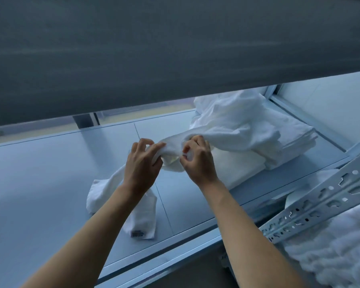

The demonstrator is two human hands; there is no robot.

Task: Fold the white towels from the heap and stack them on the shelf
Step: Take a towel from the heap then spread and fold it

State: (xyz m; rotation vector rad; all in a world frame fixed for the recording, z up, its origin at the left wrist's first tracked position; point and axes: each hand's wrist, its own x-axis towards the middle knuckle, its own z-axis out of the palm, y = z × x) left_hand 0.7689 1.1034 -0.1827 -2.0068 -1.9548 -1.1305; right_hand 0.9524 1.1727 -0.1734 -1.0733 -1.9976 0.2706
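A crumpled white towel point(173, 151) stretches across the grey shelf board point(50, 173) from its middle toward the right. My left hand point(142, 163) pinches its bunched middle, and my right hand point(197, 161) grips the same bunch just to the right. One end with a small label point(138, 233) trails down toward the shelf's front edge under my left forearm. At the right end of the shelf lies a heap of loose white towels point(233, 113) on top of a stack of folded towels point(295, 142). A folded towel point(237, 165) lies under my right hand.
The dark upper shelf board point(154, 48) hangs low over the work space and hides the top of the heap. A perforated metal upright point(320, 202) crosses at the lower right. More white fabric point(339, 242) lies below it. The shelf's metal front rail point(175, 258) runs along the near edge.
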